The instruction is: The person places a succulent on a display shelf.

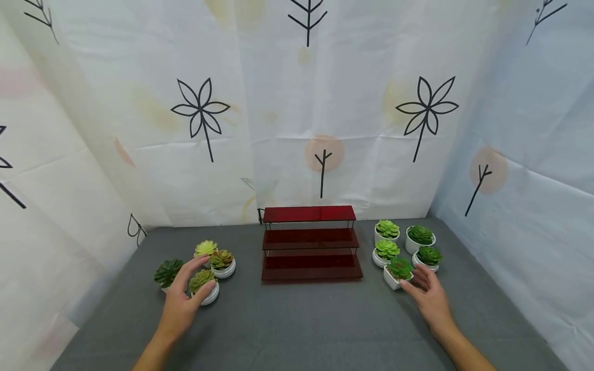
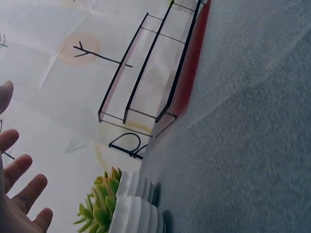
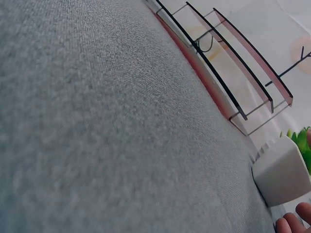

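Note:
My left hand [image 1: 182, 303] hovers at the left group of potted succulents, thumb and fingers spread. The front olive-green succulent [image 1: 201, 279] in a ribbed white pot lies between thumb and fingers in the head view. Beside it are a brownish-green succulent [image 1: 222, 259], a yellow-green one [image 1: 206, 248] and a dark green one [image 1: 168, 272]. In the left wrist view, the fingers [image 2: 17, 174] stand apart from the white pots. My right hand [image 1: 432, 300], fingers loosely bent, is beside a green succulent [image 1: 399, 268] in a square white pot [image 3: 282, 172]; the thumb overlaps its edge in the head view.
A three-tier dark red display shelf [image 1: 312, 238] stands at the back middle of the grey cloth-covered table [image 1: 306, 324]. More white-potted succulents [image 1: 420, 235] cluster at the right. Patterned white cloth [image 1: 297, 103] hangs behind and on both sides.

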### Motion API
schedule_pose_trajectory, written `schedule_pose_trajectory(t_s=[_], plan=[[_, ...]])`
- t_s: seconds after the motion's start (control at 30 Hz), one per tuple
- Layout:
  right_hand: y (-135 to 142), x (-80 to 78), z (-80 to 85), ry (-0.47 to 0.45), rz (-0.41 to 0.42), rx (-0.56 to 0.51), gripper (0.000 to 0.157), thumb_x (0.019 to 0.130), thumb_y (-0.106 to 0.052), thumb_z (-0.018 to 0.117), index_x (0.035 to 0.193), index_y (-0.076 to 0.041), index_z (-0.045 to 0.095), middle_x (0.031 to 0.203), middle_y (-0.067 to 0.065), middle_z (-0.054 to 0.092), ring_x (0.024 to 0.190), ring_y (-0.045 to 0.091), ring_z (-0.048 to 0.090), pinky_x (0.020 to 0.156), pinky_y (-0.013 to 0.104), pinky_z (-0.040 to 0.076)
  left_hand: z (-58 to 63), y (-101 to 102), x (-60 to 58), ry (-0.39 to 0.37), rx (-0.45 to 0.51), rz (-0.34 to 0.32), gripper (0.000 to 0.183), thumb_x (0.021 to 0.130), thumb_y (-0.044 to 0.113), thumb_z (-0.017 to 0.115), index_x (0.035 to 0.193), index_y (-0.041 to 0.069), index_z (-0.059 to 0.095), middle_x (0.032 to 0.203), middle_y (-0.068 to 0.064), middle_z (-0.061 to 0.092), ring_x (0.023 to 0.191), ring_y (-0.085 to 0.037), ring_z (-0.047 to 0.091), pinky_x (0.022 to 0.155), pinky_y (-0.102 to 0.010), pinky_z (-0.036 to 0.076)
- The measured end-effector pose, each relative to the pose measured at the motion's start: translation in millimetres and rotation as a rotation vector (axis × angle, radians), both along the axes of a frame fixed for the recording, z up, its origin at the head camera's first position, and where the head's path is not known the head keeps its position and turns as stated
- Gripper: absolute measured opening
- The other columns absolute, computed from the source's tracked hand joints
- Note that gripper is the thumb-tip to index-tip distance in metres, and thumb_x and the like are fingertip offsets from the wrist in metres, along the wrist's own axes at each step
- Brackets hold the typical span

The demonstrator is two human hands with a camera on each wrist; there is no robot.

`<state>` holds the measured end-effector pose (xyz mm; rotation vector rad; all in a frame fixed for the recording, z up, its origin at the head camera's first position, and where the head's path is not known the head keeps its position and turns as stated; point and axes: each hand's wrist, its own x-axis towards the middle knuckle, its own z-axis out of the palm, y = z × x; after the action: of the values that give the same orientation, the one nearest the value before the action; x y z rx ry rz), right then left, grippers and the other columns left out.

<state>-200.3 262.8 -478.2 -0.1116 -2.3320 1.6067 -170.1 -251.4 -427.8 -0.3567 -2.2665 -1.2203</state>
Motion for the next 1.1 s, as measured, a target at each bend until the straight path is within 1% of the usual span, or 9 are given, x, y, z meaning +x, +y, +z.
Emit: schedule_pose_trajectory(t_s=[0.13,0.2,0.4,0.57,0.63,0.77,0.83,1.0,1.1], plan=[[-2.6,-2.9,-0.5,-0.042,0.011,-0.010,0.069,0.092,-0.012,0.068,0.145,0.009,0.029,0.139,0.034,0.040,0.121,0.034,0.045,0.077,0.001,0.033,-1.2,5.4,-2.2,0.018,0.025,-0.012,0.056,0.086,-0.002,0.070,0.138,0.012,0.053,0.141,-0.010,0.047,0.132,-0.006,0.037,0.099,-0.017,0.028],[-3.7,-4.1,0.0,-0.064,0.017,-0.021,0.072,0.092,-0.013,0.068,0.146,0.009,0.027,0.140,0.035,0.037,0.124,0.041,0.042,0.075,0.001,0.033,-2.3,8.0,-4.2,0.038,0.036,-0.022,0.055,0.085,-0.005,0.069,0.137,0.008,0.054,0.140,-0.014,0.048,0.130,-0.006,0.039,0.098,-0.016,0.029],[-7.6,-5.9,2.1,-0.116,0.011,-0.007,0.074,0.092,-0.014,0.069,0.148,0.007,0.025,0.141,0.034,0.035,0.124,0.041,0.042,0.073,0.002,0.032,-3.5,15.9,-13.0,0.096,0.089,-0.134,0.054,0.085,-0.014,0.064,0.136,-0.004,0.050,0.137,-0.022,0.047,0.129,-0.011,0.042,0.102,-0.017,0.033],[-10.3,-7.5,3.0,-0.117,0.006,0.027,0.072,0.091,-0.013,0.070,0.147,0.006,0.028,0.141,0.032,0.039,0.122,0.039,0.045,0.074,0.004,0.034,-4.9,22.5,-17.8,0.101,0.127,-0.194,0.054,0.085,-0.014,0.064,0.137,-0.004,0.049,0.139,-0.022,0.045,0.133,-0.013,0.040,0.105,-0.023,0.034],[-11.1,-7.9,3.2,-0.127,0.011,0.054,0.073,0.091,-0.015,0.071,0.147,0.005,0.028,0.141,0.031,0.040,0.122,0.039,0.046,0.079,0.010,0.038,-6.5,24.4,-19.7,0.098,0.140,-0.197,0.054,0.086,-0.012,0.065,0.137,-0.003,0.050,0.140,-0.022,0.045,0.133,-0.013,0.039,0.106,-0.023,0.034],[-11.2,-8.0,3.0,-0.149,0.026,0.096,0.077,0.090,-0.018,0.072,0.148,0.004,0.027,0.141,0.031,0.039,0.123,0.040,0.047,0.089,0.029,0.045,-8.5,28.6,-23.5,0.098,0.159,-0.197,0.053,0.086,-0.010,0.065,0.136,-0.004,0.050,0.140,-0.020,0.045,0.132,-0.013,0.041,0.106,-0.024,0.034],[-11.2,-8.2,2.9,-0.157,0.027,0.103,0.078,0.090,-0.019,0.072,0.148,0.004,0.026,0.141,0.032,0.040,0.123,0.041,0.048,0.089,0.031,0.046,-9.4,31.4,-25.9,0.097,0.176,-0.205,0.053,0.086,-0.011,0.065,0.136,-0.004,0.050,0.140,-0.020,0.046,0.131,-0.013,0.042,0.106,-0.025,0.034],[-12.4,-9.1,3.1,-0.159,0.002,0.100,0.074,0.089,-0.015,0.072,0.145,0.006,0.028,0.138,0.033,0.045,0.121,0.041,0.051,0.077,0.012,0.042,-11.4,41.9,-32.8,0.124,0.201,-0.216,0.053,0.085,-0.014,0.065,0.135,-0.004,0.051,0.136,-0.024,0.047,0.125,-0.015,0.048,0.104,-0.025,0.037],[-14.4,-9.5,3.3,-0.142,-0.024,0.091,0.070,0.088,-0.010,0.072,0.140,0.009,0.032,0.134,0.034,0.049,0.119,0.041,0.052,0.073,0.007,0.039,-9.0,50.7,-34.0,0.155,0.212,-0.220,0.053,0.082,-0.017,0.065,0.133,-0.009,0.050,0.132,-0.028,0.049,0.122,-0.024,0.050,0.102,-0.023,0.038]])
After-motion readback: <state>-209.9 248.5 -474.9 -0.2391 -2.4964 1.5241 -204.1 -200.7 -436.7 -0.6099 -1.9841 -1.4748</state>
